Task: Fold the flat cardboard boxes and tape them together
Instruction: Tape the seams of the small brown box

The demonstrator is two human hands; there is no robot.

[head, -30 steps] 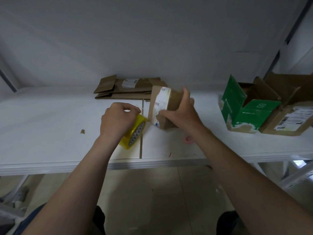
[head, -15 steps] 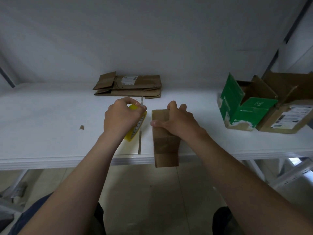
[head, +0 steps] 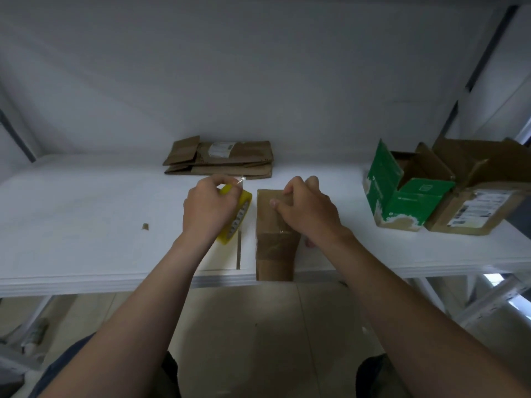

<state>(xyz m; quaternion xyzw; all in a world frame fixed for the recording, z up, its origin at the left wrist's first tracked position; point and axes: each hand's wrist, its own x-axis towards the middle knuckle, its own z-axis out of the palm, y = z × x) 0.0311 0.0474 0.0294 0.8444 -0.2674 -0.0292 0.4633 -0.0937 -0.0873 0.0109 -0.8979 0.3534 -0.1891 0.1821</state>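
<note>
A part-taped box (head: 268, 225) is gripped by the right hand (head: 310, 215), the tape roll (head: 243, 204) by the left hand (head: 207, 212); flat boxes (head: 227, 162) are left unfolded.

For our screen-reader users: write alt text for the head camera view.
A person's right hand holds a small brown cardboard box on a white table, while the left hand holds a yellow roll of tape beside it. Flattened brown cardboard boxes lie behind; an open green cardboard box stands at right.
</note>
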